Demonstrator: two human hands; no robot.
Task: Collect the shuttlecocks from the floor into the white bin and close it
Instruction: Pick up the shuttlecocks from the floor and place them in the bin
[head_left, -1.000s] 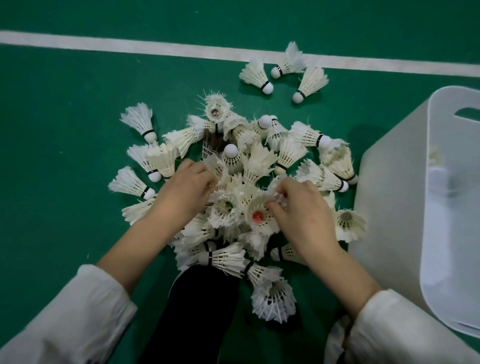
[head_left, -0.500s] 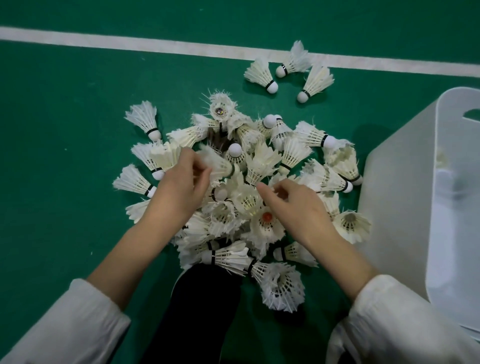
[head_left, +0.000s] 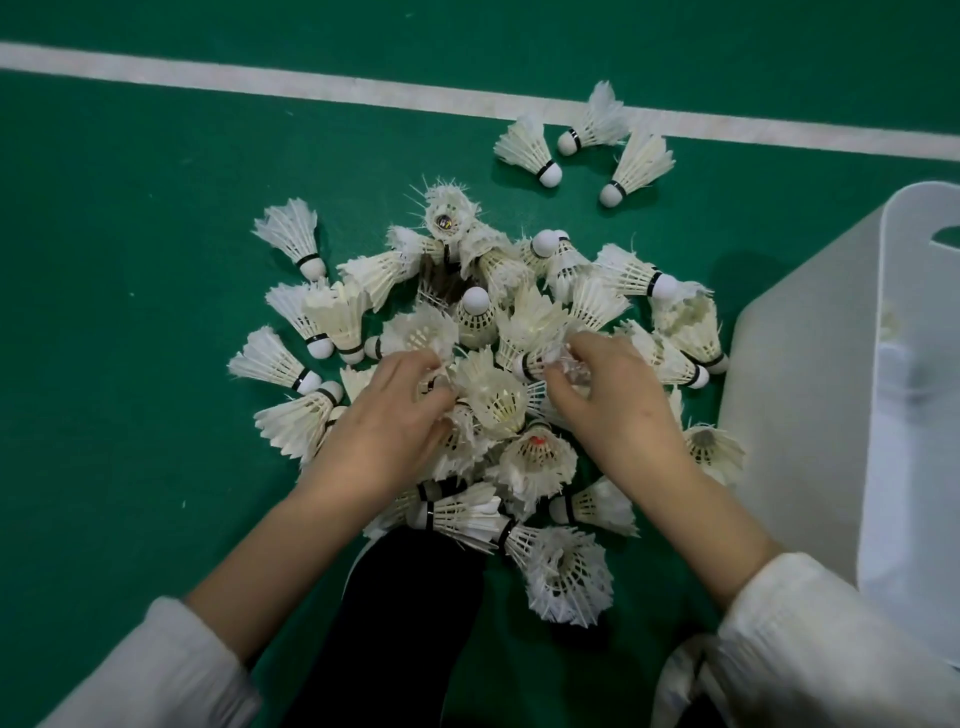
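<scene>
— Dozens of white feather shuttlecocks are heaped in a pile (head_left: 483, 364) on the green court floor (head_left: 130, 312), just left of the white bin (head_left: 810, 374). Can the hands be made out?

— Both are sunk into the middle of the heap. The left hand (head_left: 387, 421) is curled, its fingertips buried among the feathers; several shuttlecocks are touched, but whether one is actually gripped cannot be told. The right hand (head_left: 613, 400) is pinched at thumb and forefinger on the cork end of a shuttlecock with a black band (head_left: 535, 353).

— And the bin?

— It is seen at the right edge, open, with a handle cutout near its rim. Something pale is glimpsed inside, too blurred to be named.

— Is anything found apart from the heap?

— Three shuttlecocks (head_left: 587, 145) are lain well beyond it, beside the white court line (head_left: 260, 78). One with a red cork (head_left: 537, 452) is seen between the wrists, open end up. White sleeves (head_left: 810, 639) are worn on both forearms, and a dark trouser leg (head_left: 405, 623) is seen below the pile.
</scene>
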